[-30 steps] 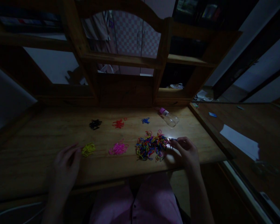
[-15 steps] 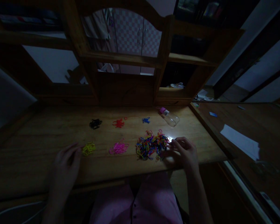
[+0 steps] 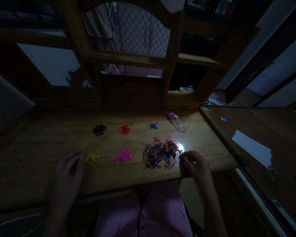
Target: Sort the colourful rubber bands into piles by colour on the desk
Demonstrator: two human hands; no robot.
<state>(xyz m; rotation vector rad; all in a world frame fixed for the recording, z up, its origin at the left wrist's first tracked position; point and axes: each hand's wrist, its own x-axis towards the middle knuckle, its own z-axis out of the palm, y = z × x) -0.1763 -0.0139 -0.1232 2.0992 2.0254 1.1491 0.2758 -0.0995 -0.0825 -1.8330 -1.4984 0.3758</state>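
Note:
A mixed-colour heap of small thin loops point(image 3: 160, 153) lies on the wooden desk. At its right edge my right hand point(image 3: 196, 166) has thumb and forefinger pinched on one dark loop point(image 3: 181, 154). My left hand point(image 3: 68, 171) rests at the desk's left, its fingers curled and fingertips close together beside the yellow loops point(image 3: 92, 156). Whether it holds a piece is too dark to tell. Single-colour groups lie nearby: pink loops point(image 3: 124, 155), black loops point(image 3: 99, 129), red loops point(image 3: 124, 129) and a few blue loops point(image 3: 153, 125).
A clear bottle point(image 3: 180, 123) with a purple cap lies behind the heap. Wooden shelving point(image 3: 132, 93) rises along the desk's back. To the right, a lower brown surface point(image 3: 246, 128) bears a white paper strip point(image 3: 253, 148) and a blue card point(image 3: 224, 119).
My right hand has drawn slightly down and away from the heap's right edge, a dark loop at its fingertips. My left hand stays by the yellow loops. The view has shifted a little.

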